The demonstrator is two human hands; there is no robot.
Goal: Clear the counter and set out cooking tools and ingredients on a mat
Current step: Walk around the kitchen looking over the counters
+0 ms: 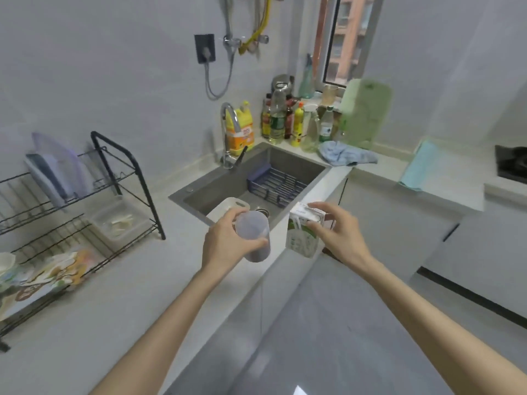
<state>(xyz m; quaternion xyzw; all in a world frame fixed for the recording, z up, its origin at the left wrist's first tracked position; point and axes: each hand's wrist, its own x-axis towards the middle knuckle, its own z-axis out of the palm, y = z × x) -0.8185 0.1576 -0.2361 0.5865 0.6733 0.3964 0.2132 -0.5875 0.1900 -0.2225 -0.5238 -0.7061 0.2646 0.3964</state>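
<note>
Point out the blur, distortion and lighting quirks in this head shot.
Head view: soft, even light, hardly any shadows; the green cutting board by the window is smeared; the wide lens bows the counter edge; the cup in the left hand and carton in the right hand look fairly sharp.

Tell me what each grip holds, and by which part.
Left grip: translucent plastic cup, round its side below the rim. Right grip: white-and-green carton, by its top end.

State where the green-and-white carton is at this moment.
In the head view the carton is just right of centre, gripped by the right hand, beside the clear cup that the left hand holds, in front of the sink.
</note>
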